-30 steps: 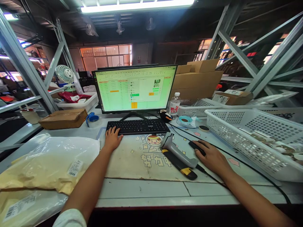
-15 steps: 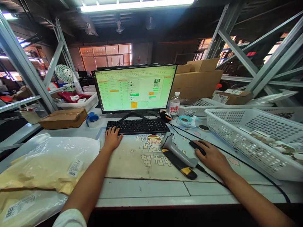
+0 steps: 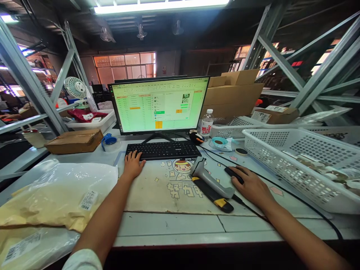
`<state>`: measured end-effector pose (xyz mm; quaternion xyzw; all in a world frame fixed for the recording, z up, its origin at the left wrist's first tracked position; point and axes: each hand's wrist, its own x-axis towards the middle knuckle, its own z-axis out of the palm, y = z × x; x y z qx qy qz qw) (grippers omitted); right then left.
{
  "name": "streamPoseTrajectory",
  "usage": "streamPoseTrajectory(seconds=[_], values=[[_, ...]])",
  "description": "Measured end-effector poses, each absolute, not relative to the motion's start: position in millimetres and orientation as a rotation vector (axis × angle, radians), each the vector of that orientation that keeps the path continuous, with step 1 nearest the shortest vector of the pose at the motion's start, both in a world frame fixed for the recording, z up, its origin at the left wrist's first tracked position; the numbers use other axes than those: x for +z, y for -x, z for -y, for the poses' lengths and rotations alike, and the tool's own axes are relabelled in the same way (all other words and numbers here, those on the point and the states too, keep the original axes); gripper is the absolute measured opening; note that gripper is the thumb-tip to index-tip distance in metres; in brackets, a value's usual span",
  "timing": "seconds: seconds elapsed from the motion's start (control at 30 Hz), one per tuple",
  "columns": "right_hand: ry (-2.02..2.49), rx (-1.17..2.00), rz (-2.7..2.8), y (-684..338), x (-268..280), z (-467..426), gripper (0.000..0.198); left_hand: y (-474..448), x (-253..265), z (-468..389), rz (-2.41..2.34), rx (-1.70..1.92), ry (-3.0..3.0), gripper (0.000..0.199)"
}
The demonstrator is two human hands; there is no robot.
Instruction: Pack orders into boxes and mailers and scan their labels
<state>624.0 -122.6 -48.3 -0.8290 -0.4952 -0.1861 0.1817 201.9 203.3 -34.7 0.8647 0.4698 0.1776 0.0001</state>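
My left hand (image 3: 133, 164) rests with its fingers spread on the left end of a black keyboard (image 3: 165, 150). On the right, my right hand (image 3: 249, 183) is wrapped over a black computer mouse (image 3: 234, 174); its front part shows past the fingers. Between the hands lies a grey, black and yellow barcode scanner (image 3: 212, 185), its cable running off toward my right forearm. Scanner, mouse and right hand are all on a printed desk mat (image 3: 152, 195). Behind the keyboard stands a monitor (image 3: 163, 105) showing a spreadsheet and a chat window over it.
Plastic-wrapped yellow packages (image 3: 56, 191) lie at the left, with a brown box (image 3: 74, 141) and a blue tape dispenser (image 3: 109, 141) behind. White perforated baskets (image 3: 295, 176) line the right side. A bottle (image 3: 207, 123) and a tape roll (image 3: 219, 143) stand near the monitor.
The camera view has shifted very slightly. Both hands stay in the same places on the keyboard and the mouse.
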Motion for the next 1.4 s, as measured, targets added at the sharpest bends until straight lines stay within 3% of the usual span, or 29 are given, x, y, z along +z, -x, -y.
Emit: streamPoseTrajectory(seconds=[1.4], values=[[2.351, -0.466, 1.391, -631.3, -49.7, 121.0, 0.058, -202.9, -33.4, -201.5, -1.476, 0.577, -2.716, 0.058]])
